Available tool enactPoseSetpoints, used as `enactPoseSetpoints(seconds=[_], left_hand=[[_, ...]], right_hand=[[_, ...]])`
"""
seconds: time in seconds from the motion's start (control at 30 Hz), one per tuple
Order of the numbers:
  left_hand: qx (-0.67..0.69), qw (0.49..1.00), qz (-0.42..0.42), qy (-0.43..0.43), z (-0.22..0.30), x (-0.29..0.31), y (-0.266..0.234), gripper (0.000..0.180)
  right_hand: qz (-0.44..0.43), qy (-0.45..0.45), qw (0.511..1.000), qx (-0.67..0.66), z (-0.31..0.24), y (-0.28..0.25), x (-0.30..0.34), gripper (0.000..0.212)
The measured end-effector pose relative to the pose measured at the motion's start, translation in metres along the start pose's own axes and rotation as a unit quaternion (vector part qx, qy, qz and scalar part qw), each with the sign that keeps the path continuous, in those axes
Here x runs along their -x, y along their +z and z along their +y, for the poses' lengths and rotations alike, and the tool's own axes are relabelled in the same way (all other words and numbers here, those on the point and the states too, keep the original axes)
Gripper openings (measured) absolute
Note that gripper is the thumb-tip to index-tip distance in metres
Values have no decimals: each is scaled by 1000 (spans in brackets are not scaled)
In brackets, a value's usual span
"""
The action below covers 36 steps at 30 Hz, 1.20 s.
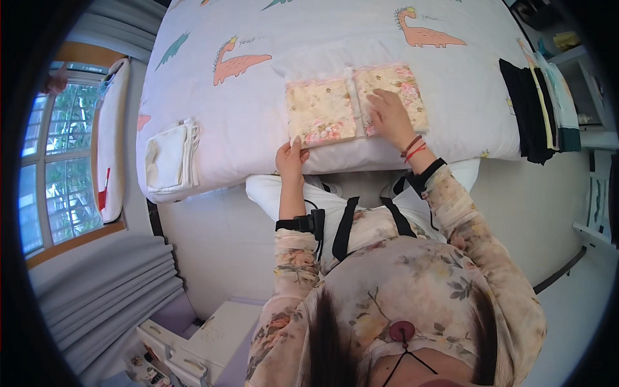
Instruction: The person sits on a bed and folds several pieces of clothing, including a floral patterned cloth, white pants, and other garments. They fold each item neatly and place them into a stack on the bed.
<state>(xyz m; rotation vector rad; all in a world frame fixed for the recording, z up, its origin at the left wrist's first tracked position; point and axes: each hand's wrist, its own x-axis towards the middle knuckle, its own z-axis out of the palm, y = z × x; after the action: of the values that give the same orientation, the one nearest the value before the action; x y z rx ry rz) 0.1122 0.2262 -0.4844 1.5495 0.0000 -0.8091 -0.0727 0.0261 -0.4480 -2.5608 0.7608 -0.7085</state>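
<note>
A folded floral cloth (320,109) in cream and pink lies near the front edge of the bed (361,32), which has a white cover with dinosaur prints. My right hand (389,117) rests flat on the cloth's right half, fingers spread. My left hand (291,159) pinches the cloth's near left corner at the bed's edge. A white band runs down the middle of the cloth between the two hands.
A folded cream cloth (169,157) lies at the bed's left corner. Dark and pale garments (538,106) hang over the bed's right side. A window (55,155) and grey curtains (109,290) are at the left. A white bedside cabinet (206,342) stands below.
</note>
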Motion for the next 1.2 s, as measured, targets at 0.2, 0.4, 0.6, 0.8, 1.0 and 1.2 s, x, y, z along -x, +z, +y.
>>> enactPoseSetpoints(seconds=[0.2,0.4,0.6,0.8,1.0,1.2], left_hand=[[102,995,13,17,-6,6,20,28],[73,982,-29,169,-1,14,54,22],[44,943,-136,301,0,31,113,18],[-139,876,-223,404,0,39,183,22],[-571,615,-276,468,-38,46,237,38],[-523,618,-339,478,-32,52,208,46]], right_hand=[[-116,-30,986,112,-55,7,52,61],[-154,-2,988,1,-49,29,83,71],[-135,16,991,-13,-43,35,86,69],[-148,26,985,81,-44,38,94,60],[-122,22,991,-47,-31,42,123,45],[-112,49,988,-90,-9,-20,149,26]])
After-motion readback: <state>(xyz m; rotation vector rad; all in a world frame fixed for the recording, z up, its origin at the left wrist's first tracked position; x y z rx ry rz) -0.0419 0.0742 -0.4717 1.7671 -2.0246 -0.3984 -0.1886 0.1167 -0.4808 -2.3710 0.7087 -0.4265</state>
